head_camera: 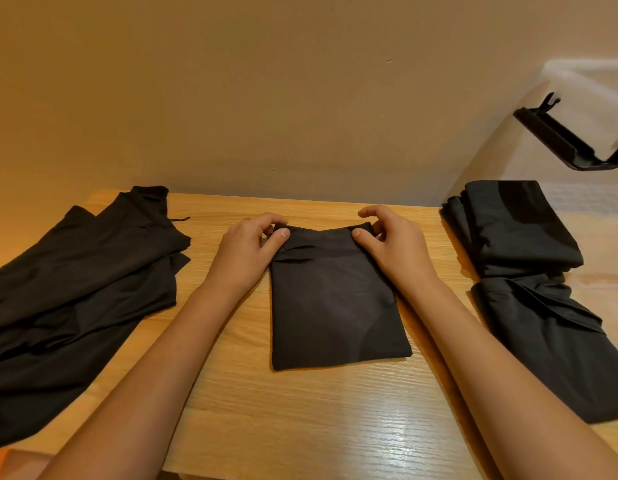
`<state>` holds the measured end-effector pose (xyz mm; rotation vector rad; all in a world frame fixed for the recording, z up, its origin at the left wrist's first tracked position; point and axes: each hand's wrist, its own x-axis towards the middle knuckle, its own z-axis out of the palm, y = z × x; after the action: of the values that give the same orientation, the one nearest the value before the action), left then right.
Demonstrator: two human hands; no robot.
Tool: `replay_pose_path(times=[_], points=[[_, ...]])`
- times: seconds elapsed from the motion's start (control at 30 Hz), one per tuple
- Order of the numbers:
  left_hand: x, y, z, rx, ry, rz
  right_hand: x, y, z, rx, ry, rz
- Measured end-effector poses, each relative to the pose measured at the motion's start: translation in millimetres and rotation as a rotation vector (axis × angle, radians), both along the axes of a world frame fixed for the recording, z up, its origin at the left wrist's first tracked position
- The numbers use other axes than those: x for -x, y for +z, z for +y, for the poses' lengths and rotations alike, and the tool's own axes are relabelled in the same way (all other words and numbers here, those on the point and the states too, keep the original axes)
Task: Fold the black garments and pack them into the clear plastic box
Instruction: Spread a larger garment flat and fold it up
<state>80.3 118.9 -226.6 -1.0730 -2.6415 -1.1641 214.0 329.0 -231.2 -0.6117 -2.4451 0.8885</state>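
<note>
On my feed the folded black garment [335, 306] lies flat in the middle of the table [300, 427]. The left hand [245, 252] pinches its far left corner between thumb and curled fingers, and the right hand [396, 245] pinches the far right corner the same way. To the left sits a heap of loose black garments [82, 289]. On the right are two more folded bundles [522, 230], lying by the clear box [584, 81] with its black clip [570, 140]. I cannot tell whether they are inside it.
</note>
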Motion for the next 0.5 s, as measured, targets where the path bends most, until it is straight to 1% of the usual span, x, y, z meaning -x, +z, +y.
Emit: replay_pose_path(times=[0.1,0.17,0.23,0.3,0.37,0.43,0.5], points=[[0.9,-3.6,1.9,-0.038,0.003,-0.012,-0.2,0.0,-0.6,0.013,-0.017,0.003],[-1.8,-1.9,2.1,-0.072,0.034,0.014,-1.4,1.7,-2.0,0.0,-0.026,0.01],[-10.2,5.1,1.1,-0.13,0.059,0.076,-3.9,5.3,-4.7,-0.1,-0.025,0.028],[-24.6,13.3,1.0,-0.157,0.02,0.154,-8.1,11.9,-11.4,-0.207,0.019,0.032],[-40.7,17.3,4.9,-0.052,-0.066,0.185,-12.6,17.6,-21.4,-0.298,0.117,-0.004],[-50.6,14.2,10.7,0.166,-0.144,0.19,-14.3,17.2,-32.1,-0.367,0.221,-0.092],[-50.9,6.3,14.1,0.378,-0.194,0.158,-13.9,12.3,-40.3,-0.366,0.297,-0.222]])
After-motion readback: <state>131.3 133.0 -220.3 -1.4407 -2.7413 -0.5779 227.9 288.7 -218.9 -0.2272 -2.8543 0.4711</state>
